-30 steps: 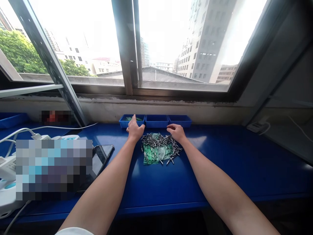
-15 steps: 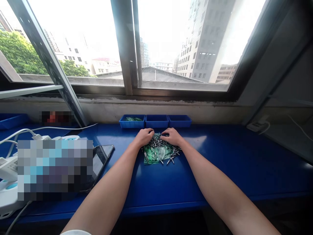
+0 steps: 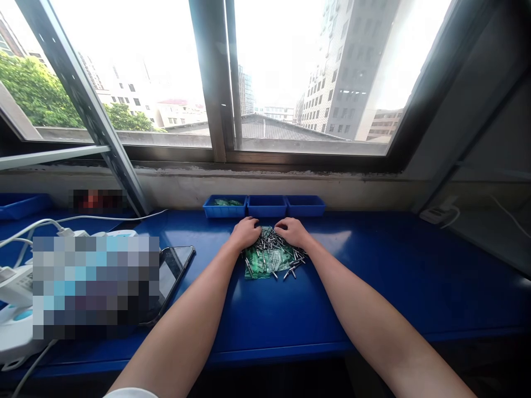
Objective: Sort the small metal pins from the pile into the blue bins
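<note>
A heap of small silver metal pins point(image 3: 271, 241), some with a thin shank like rivets, lies on green-tinted clear plastic bags point(image 3: 258, 267). On the heap's far left edge rests my left hand point(image 3: 246, 232), its fingers curled inward and closed. Opposite it, my right hand point(image 3: 292, 231) is bent over the right side, thumb and forefinger brought together. Whatever either hand pinches is too small to make out. Several pins lie loose at the near right side of the bags.
Three joined blue bins stand behind the heap; the left bin point(image 3: 225, 207) contains green bags, beside the middle bin point(image 3: 266, 205) and right bin point(image 3: 306, 206). A tablet-like device point(image 3: 181, 260), white power strip point(image 3: 19, 331) and cables occupy the blue table's left. A metal upright point(image 3: 89, 119) rises there.
My right hand's fingers have drawn slightly right, away from the heap's middle, and closed together. My left hand stays almost in place. The view has shifted very slightly.
</note>
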The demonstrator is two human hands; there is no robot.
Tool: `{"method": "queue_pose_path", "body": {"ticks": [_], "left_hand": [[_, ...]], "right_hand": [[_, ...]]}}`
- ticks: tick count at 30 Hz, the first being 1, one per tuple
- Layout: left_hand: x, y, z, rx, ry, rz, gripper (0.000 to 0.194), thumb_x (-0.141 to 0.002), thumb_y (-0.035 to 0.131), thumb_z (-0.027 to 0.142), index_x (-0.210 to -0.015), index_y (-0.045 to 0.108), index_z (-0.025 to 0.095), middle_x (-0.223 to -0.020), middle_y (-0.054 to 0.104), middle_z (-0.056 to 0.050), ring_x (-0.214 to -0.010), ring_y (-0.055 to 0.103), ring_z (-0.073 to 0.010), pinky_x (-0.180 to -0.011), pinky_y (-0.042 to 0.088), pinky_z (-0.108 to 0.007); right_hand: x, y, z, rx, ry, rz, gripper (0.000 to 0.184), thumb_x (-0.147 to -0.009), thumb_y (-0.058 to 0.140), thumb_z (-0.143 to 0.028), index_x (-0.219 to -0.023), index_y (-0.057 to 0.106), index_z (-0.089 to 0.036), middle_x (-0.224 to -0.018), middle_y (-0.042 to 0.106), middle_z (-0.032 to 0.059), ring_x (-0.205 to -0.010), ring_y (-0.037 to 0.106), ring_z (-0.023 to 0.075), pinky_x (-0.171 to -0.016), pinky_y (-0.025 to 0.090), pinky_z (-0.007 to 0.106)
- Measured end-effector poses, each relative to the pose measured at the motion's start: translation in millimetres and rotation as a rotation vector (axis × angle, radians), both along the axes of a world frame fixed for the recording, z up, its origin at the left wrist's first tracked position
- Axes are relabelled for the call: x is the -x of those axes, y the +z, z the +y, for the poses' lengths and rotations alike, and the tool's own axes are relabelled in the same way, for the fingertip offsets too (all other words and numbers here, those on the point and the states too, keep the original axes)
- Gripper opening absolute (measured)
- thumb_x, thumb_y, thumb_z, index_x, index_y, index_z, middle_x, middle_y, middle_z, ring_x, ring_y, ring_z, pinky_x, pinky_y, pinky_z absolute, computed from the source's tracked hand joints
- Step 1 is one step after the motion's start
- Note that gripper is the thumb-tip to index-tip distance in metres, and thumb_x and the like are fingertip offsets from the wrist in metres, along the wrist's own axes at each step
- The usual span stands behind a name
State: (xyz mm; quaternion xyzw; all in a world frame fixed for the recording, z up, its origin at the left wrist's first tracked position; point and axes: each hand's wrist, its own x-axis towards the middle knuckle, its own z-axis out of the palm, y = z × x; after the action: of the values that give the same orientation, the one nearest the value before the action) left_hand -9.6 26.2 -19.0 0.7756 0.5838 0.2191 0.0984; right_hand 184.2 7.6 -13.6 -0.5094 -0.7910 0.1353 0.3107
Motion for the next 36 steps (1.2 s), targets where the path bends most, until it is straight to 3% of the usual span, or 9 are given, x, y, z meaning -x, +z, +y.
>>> {"method": "queue_pose_path", "body": {"ticks": [3, 6, 13, 20, 25, 31, 36], "left_hand": [[-2, 2.1, 0, 0.075, 0.005, 0.06, 0.047, -0.08, 0.042, 0.04, -0.116, 0.061, 0.019, -0.133, 0.048, -0.012, -0.128, 0.037, -0.0309, -0.104, 0.029, -0.041], [-2, 5.6, -2, 0.095, 0.004, 0.06, 0.041, -0.077, 0.044, 0.036, -0.111, 0.063, 0.023, -0.129, 0.052, -0.009, -0.122, 0.043, -0.0285, -0.101, 0.032, -0.038], [-3, 9.7, -1, 0.147, 0.042, 0.078, 0.041, -0.075, 0.046, 0.03, -0.114, 0.059, 0.026, -0.13, 0.048, -0.009, -0.12, 0.042, -0.0299, -0.097, 0.033, -0.04], [-5, 13.4, -2, 0.178, 0.087, 0.057, 0.033, -0.072, 0.052, 0.032, -0.103, 0.062, 0.024, -0.129, 0.046, -0.011, -0.118, 0.043, -0.0306, -0.097, 0.032, -0.042], [-7, 16.9, -8, 0.104, 0.083, 0.012, 0.023, -0.076, 0.053, 0.036, -0.093, 0.063, 0.023, -0.113, 0.059, -0.008, -0.111, 0.049, -0.0283, -0.096, 0.03, -0.044], [-6, 15.8, -11, -0.037, 0.02, -0.163, 0.009, -0.074, 0.053, 0.024, -0.078, 0.062, 0.022, -0.085, 0.067, -0.001, -0.089, 0.057, -0.0217, -0.089, 0.036, -0.04], [-4, 15.2, -7, -0.129, -0.165, -0.496, 0.014, -0.069, 0.059, 0.028, -0.079, 0.058, 0.018, -0.076, 0.062, -0.001, -0.072, 0.056, -0.0156, -0.068, 0.045, -0.027]], "right_hand": [[0, -2.3, 2, -0.013, 0.004, -0.014, 0.022, -0.08, 0.055, -0.034, -0.083, 0.071, -0.019, -0.089, 0.066, 0.0063, -0.087, 0.057, 0.0197, -0.079, 0.041, 0.031], [0, -3.8, 3, -0.015, 0.005, -0.025, 0.023, -0.08, 0.054, -0.035, -0.084, 0.071, -0.019, -0.089, 0.066, 0.0065, -0.087, 0.056, 0.0199, -0.079, 0.041, 0.031], [0, -5.7, 4, -0.014, -0.008, -0.038, 0.026, -0.081, 0.053, -0.038, -0.087, 0.07, -0.019, -0.091, 0.066, 0.0061, -0.089, 0.056, 0.02, -0.078, 0.041, 0.031], [0, -5.6, 5, -0.017, -0.01, -0.048, 0.026, -0.081, 0.054, -0.039, -0.088, 0.07, -0.019, -0.091, 0.065, 0.0061, -0.089, 0.056, 0.0195, -0.08, 0.041, 0.03], [0, -5.5, 5, -0.014, -0.006, -0.043, 0.028, -0.081, 0.053, -0.04, -0.09, 0.069, -0.019, -0.092, 0.065, 0.0066, -0.089, 0.056, 0.0198, -0.08, 0.041, 0.03], [1, -2.3, 2, -0.007, -0.009, -0.027, 0.027, -0.081, 0.054, -0.038, -0.09, 0.069, -0.018, -0.093, 0.066, 0.0072, -0.089, 0.057, 0.0205, -0.08, 0.042, 0.031], [1, 4.5, -3, -0.013, 0.005, 0.04, 0.029, -0.08, 0.055, -0.039, -0.096, 0.068, -0.018, -0.096, 0.067, 0.0071, -0.094, 0.055, 0.0215, -0.083, 0.041, 0.033]]}}
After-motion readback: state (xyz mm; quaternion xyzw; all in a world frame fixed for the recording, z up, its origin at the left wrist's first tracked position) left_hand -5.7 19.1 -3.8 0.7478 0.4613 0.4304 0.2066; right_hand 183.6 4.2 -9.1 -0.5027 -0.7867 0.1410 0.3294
